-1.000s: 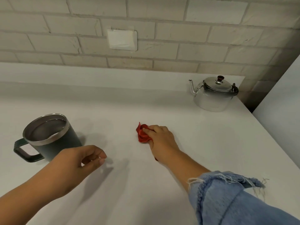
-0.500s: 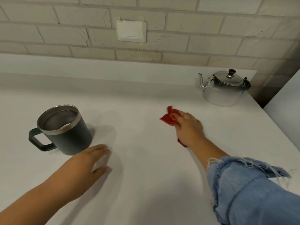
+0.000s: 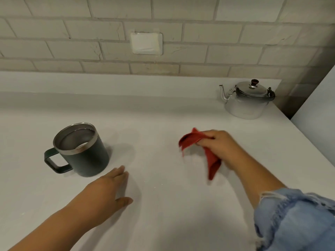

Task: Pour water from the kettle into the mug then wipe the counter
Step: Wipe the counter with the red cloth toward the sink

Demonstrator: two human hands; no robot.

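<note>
Fingers of the right hand were curled around a red cloth, bunching its middle so that one corner poked up toward the wall and a longer tail drooped down toward the person. The cloth looked lifted or only lightly touching the white counter; I could not tell which, as it was a little blurred. The left hand lay flat and empty, fingers spread and relaxed, palm down on the counter just in front of the dark green mug, near it but not touching. The mug stood upright with its handle pointing left, and something pale showed low inside it, perhaps water, though I could not be sure. The steel kettle sat well apart at the back right corner, lid on, spout facing left.

To my eye the pouring was done and the wiping was the step in hand. A bunched cloth covers little, so it would have paid to flatten it under the palm, press down and sweep in overlapping strokes. I saw no obvious puddle, only a few tiny specks between the hands. Strokes running leftward risked nudging the mug; the resting left hand was well placed to steady it or slide it aside.
</note>
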